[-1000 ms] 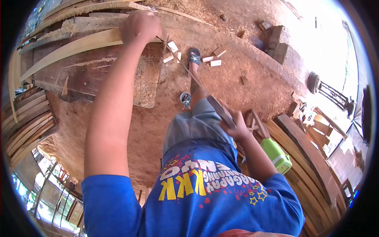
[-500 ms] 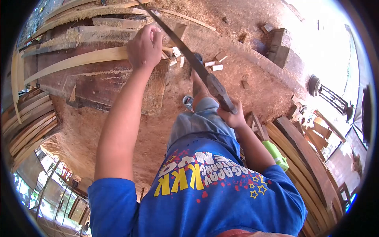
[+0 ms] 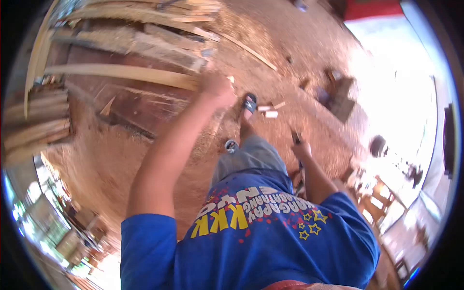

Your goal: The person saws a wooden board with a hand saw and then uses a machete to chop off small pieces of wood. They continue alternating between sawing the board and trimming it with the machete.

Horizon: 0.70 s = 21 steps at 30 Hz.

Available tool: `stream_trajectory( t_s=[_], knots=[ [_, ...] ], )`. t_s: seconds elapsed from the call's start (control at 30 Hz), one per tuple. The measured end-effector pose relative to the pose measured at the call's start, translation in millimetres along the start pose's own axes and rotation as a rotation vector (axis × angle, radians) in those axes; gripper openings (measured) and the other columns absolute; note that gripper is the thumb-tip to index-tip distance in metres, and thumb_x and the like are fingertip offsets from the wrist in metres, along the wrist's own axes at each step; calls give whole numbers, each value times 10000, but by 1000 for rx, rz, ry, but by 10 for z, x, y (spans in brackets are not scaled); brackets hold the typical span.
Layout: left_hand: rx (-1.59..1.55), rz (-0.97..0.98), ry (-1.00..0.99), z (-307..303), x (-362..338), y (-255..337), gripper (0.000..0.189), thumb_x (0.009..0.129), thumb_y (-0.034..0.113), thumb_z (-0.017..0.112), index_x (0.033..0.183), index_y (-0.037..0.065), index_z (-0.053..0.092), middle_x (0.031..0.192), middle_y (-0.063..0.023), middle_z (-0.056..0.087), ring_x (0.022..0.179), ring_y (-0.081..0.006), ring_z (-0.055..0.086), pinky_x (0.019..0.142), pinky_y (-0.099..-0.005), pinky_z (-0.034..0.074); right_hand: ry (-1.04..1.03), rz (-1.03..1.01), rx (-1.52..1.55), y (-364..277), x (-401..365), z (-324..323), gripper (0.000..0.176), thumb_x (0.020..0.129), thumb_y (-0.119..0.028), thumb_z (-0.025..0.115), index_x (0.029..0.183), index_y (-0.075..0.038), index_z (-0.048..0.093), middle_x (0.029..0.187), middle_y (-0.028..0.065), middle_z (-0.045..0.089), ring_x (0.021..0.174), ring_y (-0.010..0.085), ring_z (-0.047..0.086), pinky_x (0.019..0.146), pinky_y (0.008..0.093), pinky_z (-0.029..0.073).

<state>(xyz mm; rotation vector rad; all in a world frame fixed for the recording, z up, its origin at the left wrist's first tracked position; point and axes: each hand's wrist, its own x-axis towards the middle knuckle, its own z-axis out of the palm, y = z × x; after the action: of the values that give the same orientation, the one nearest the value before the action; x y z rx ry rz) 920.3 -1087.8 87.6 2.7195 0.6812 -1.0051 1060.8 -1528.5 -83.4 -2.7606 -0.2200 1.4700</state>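
Observation:
My left hand [image 3: 217, 89] is closed around the near end of a long, pale wooden strip [image 3: 130, 73], which reaches away to the left over a thick timber block [image 3: 154, 108]. Low by my right leg, my right hand [image 3: 303, 151] grips the dark handle of a handsaw [image 3: 296, 138]. The saw's blade hardly shows now, and motion blurs both hands.
More sawn strips and boards [image 3: 145, 17] lie at the upper left, with stacked lumber [image 3: 38, 121] below them. Small wood offcuts [image 3: 270, 114] rest on the sawdust-covered floor near my sandalled foot [image 3: 249, 102]. A blocky object [image 3: 343, 99] stands to the right.
My right hand has lowered the saw, and its long blade no longer crosses the view. My left hand and the strip's end appear farther right and lower as the view shifts.

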Motion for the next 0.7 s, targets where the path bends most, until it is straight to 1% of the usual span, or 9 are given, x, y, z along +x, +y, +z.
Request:
stream_trajectory(
  t_s=[0.07, 0.1, 0.2, 0.27, 0.33, 0.5, 0.53, 0.63, 0.7],
  knots=[
    [81, 156, -71, -14, -58, 113, 350, 854, 387, 656, 1038, 126, 799, 1036, -125, 777, 990, -277, 745, 861, -445, 564, -51, 66, -36, 234, -34, -28, 377, 782, -229, 736, 1096, -20, 719, 991, 247, 742, 952, 373, 736, 812, 470, 574],
    [69, 148, -74, 266, 98, 158, 345, 850, 346, 672, 1059, 97, 787, 1041, -132, 772, 986, -274, 746, 853, -452, 568, -58, 89, -39, 311, -57, -57, 330, 784, -229, 731, 1041, -21, 742, 958, 240, 747, 915, 360, 747, 786, 470, 578],
    [-396, -259, 105, 1055, 721, 417, 279, 937, 267, 629, 1136, 161, 792, 1152, -89, 767, 1124, -264, 707, 998, -565, 494, -29, 84, -90, 431, 140, -92, 316, 788, -227, 707, 911, 64, 723, 742, 215, 706, 633, 322, 713, 560, 472, 544],
    [127, -9, 29, 558, 323, 441, 295, 960, 247, 600, 1173, 181, 792, 1189, -69, 765, 1157, -265, 693, 1049, -594, 452, -31, 99, 48, -146, -258, -425, 243, 779, -190, 690, 858, 40, 693, 658, 141, 649, 505, 280, 645, 455, 429, 503],
    [105, 75, 33, 242, -78, 399, 308, 967, 239, 585, 1191, 193, 792, 1208, -57, 763, 1170, -269, 687, 1090, -610, 415, 12, -5, 188, -380, -240, -546, 180, 781, -156, 672, 842, 13, 661, 630, 98, 602, 471, 246, 608, 426, 404, 485],
    [72, 12, 104, 742, 204, 501, 282, 962, 223, 583, 1131, 168, 802, 1207, -98, 755, 1203, -319, 658, 1136, -620, 320, 166, -367, 329, -932, -349, -915, 103, 792, -107, 651, 861, -40, 615, 617, 48, 542, 433, 189, 521, 406, 376, 450],
    [61, 23, 111, 740, 49, 496, 285, 959, 223, 584, 1135, 163, 800, 1215, -101, 752, 1211, -321, 654, 1147, -624, 311, 247, -513, 321, -963, -354, -916, 133, 809, -142, 676, 870, -42, 614, 617, 31, 525, 422, 162, 493, 397, 351, 429],
    [-19, 81, 175, 645, -635, 398, 284, 945, 220, 599, 1136, 156, 798, 1229, -115, 746, 1237, -335, 639, 1171, -647, 289, 196, -500, 596, -1080, -745, -948, 162, 849, -181, 682, 876, -40, 609, 598, 20, 506, 407, 146, 485, 389, 333, 415],
    [-77, 107, 179, 705, -901, 359, 273, 929, 228, 619, 1118, 156, 803, 1239, -151, 736, 1255, -373, 622, 1189, -660, 269, 91, -519, 855, -1178, -1366, -965, 359, 905, -355, 745, 990, -18, 654, 558, 12, 493, 389, 144, 490, 381, 306, 417]
  ],
)
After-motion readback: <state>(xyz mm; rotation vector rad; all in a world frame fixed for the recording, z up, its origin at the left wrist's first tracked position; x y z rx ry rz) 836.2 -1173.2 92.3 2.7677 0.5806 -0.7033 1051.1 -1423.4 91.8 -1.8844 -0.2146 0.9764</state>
